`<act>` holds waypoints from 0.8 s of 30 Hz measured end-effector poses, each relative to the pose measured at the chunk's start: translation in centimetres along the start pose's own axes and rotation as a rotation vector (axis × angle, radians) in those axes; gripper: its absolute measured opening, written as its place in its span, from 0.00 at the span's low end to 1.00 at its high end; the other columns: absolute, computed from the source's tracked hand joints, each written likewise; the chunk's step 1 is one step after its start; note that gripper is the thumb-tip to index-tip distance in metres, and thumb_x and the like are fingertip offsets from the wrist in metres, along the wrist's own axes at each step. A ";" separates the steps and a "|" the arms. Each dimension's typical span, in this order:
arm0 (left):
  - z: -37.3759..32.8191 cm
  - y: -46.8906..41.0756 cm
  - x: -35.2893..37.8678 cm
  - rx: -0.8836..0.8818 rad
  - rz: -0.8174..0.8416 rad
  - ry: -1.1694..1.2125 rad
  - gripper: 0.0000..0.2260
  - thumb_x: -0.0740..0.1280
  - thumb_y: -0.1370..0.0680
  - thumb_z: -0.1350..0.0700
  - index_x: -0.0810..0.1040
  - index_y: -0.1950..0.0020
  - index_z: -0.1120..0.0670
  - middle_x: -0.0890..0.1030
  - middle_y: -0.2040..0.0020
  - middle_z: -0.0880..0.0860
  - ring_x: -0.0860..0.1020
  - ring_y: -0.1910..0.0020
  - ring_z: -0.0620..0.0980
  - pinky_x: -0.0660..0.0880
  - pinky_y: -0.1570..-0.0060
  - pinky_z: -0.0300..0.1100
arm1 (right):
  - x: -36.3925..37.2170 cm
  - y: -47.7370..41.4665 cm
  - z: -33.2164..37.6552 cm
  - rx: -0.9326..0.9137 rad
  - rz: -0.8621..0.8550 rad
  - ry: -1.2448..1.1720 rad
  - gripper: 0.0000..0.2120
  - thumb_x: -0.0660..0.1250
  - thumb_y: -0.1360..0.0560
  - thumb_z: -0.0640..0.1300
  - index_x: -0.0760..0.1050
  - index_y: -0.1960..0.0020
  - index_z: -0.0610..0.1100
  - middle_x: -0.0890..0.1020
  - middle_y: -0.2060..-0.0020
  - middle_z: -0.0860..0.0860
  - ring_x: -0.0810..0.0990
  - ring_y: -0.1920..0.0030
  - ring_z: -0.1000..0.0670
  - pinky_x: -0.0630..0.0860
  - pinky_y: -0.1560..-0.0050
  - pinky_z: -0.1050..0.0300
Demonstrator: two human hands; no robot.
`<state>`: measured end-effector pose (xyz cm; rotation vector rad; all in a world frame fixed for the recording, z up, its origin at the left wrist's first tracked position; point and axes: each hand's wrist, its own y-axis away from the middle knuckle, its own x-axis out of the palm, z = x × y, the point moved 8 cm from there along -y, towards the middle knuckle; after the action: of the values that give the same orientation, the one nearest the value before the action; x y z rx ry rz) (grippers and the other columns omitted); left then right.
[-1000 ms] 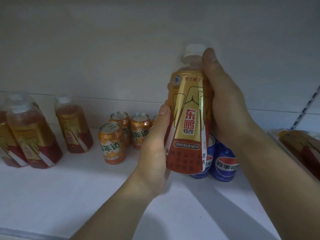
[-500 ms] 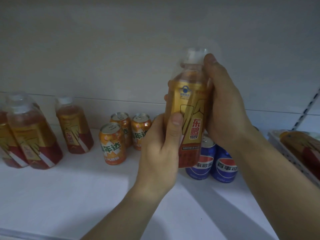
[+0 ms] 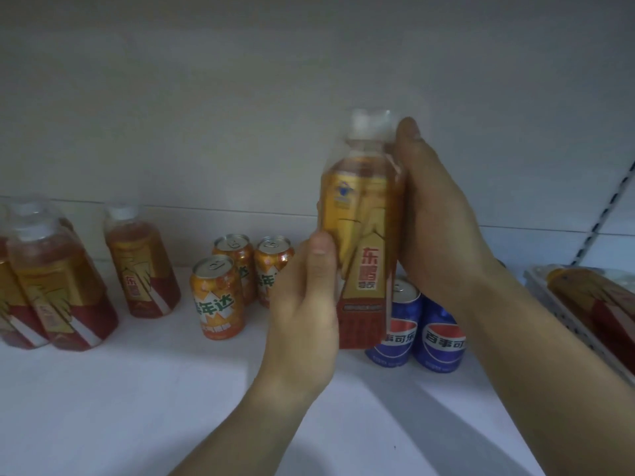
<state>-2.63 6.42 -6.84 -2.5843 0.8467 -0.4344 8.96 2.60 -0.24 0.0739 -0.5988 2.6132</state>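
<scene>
An upright drink bottle (image 3: 362, 235) with amber liquid, a gold and red label and a clear cap is held between both hands above the white shelf (image 3: 137, 389). My left hand (image 3: 304, 310) grips its lower left side, thumb on the label front. My right hand (image 3: 436, 231) wraps its right side, thumb tip up by the cap. The bottle's base hangs in front of two blue cola cans (image 3: 443, 333), close above the shelf surface.
Three orange soda cans (image 3: 216, 297) stand left of the held bottle. Several matching bottles (image 3: 141, 262) stand at the far left. A wire basket (image 3: 584, 324) with another bottle lying in it sits at the right edge. A slotted shelf upright (image 3: 615, 204) runs behind it.
The bottle has turned in my hands so the label faces more to the right, and it has come lower. My left thumb has shifted from the bottle's edge onto its front.
</scene>
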 end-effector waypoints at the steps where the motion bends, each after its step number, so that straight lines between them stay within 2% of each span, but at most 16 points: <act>1: 0.5 0.1 0.3 -0.085 0.031 0.096 0.23 0.55 0.23 0.34 0.83 0.48 0.47 0.87 0.51 0.50 0.86 0.50 0.49 0.82 0.52 0.42 | 0.1 0.1 0.0 -0.001 0.013 0.021 0.24 0.58 0.19 0.62 0.80 0.38 0.46 0.86 0.46 0.43 0.85 0.44 0.41 0.77 0.34 0.33; 4: 1.0 0.5 1.5 -0.247 0.173 0.302 0.23 0.55 0.26 0.36 0.82 0.43 0.46 0.87 0.46 0.52 0.85 0.46 0.50 0.83 0.48 0.45 | -0.1 0.3 0.0 0.000 -0.001 0.055 0.21 0.59 0.18 0.61 0.80 0.40 0.47 0.86 0.47 0.43 0.86 0.45 0.41 0.77 0.35 0.33; 7: 0.4 0.7 1.9 -0.214 0.210 0.296 0.23 0.58 0.25 0.34 0.83 0.42 0.44 0.86 0.42 0.52 0.84 0.42 0.51 0.81 0.44 0.47 | -0.6 0.3 0.7 -0.042 -0.077 0.089 0.22 0.60 0.19 0.63 0.81 0.40 0.49 0.86 0.45 0.44 0.86 0.44 0.40 0.78 0.36 0.33; 9: -0.1 0.4 1.4 -0.113 0.152 0.196 0.20 0.61 0.28 0.34 0.85 0.46 0.41 0.86 0.45 0.51 0.85 0.44 0.51 0.82 0.45 0.49 | -0.8 0.1 0.9 -0.048 -0.113 0.080 0.23 0.61 0.22 0.65 0.81 0.39 0.50 0.86 0.44 0.44 0.85 0.42 0.39 0.78 0.36 0.34; 11: 0.0 0.3 0.9 -0.083 0.101 0.180 0.18 0.62 0.27 0.36 0.85 0.48 0.42 0.87 0.47 0.52 0.85 0.47 0.51 0.83 0.48 0.48 | -0.9 0.0 0.9 -0.042 -0.102 0.088 0.24 0.62 0.22 0.66 0.80 0.38 0.51 0.85 0.42 0.44 0.85 0.41 0.40 0.77 0.35 0.34; 14: 1.1 0.5 1.7 -0.239 0.167 0.358 0.22 0.61 0.27 0.36 0.86 0.45 0.46 0.86 0.46 0.54 0.85 0.49 0.53 0.83 0.58 0.45 | -0.9 0.1 0.8 -0.025 -0.064 0.085 0.26 0.62 0.22 0.65 0.79 0.36 0.47 0.84 0.41 0.41 0.84 0.41 0.38 0.77 0.35 0.33; 15: 1.0 0.6 1.9 -0.258 0.185 0.384 0.22 0.62 0.28 0.36 0.86 0.45 0.46 0.87 0.46 0.54 0.85 0.49 0.52 0.83 0.58 0.45 | -0.9 0.1 0.8 -0.022 -0.055 0.083 0.27 0.62 0.22 0.64 0.78 0.35 0.45 0.84 0.40 0.40 0.84 0.41 0.37 0.77 0.35 0.32; 18: 0.4 0.5 1.5 -0.171 0.143 0.249 0.17 0.62 0.26 0.36 0.86 0.48 0.41 0.87 0.47 0.50 0.85 0.46 0.49 0.82 0.48 0.46 | -0.7 0.4 1.5 -0.070 -0.059 0.124 0.24 0.63 0.21 0.61 0.78 0.38 0.43 0.84 0.44 0.40 0.85 0.43 0.37 0.79 0.37 0.31; 20: -0.2 0.4 1.4 -0.075 0.127 0.132 0.16 0.64 0.24 0.35 0.83 0.45 0.42 0.86 0.46 0.51 0.85 0.46 0.49 0.82 0.47 0.47 | -0.5 0.6 2.0 -0.117 -0.062 0.170 0.20 0.64 0.20 0.58 0.77 0.40 0.43 0.86 0.51 0.46 0.86 0.48 0.43 0.82 0.42 0.37; 22: -0.3 0.3 1.2 -0.058 0.108 0.127 0.18 0.66 0.24 0.36 0.82 0.43 0.46 0.86 0.47 0.52 0.85 0.47 0.50 0.82 0.49 0.45 | 0.0 0.7 2.1 -0.132 -0.032 0.198 0.17 0.63 0.18 0.56 0.76 0.38 0.44 0.85 0.55 0.53 0.86 0.52 0.50 0.82 0.49 0.48; 24: -0.2 0.2 1.1 -0.112 0.125 0.216 0.21 0.64 0.26 0.37 0.84 0.43 0.49 0.86 0.48 0.54 0.86 0.48 0.52 0.82 0.51 0.44 | 0.1 0.6 1.9 -0.107 -0.001 0.175 0.20 0.63 0.18 0.57 0.75 0.35 0.44 0.86 0.52 0.53 0.86 0.50 0.51 0.81 0.47 0.50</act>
<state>-1.98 5.55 -6.60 -2.5987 1.1284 -0.6544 8.51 1.38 1.28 -0.1861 -0.6735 2.5469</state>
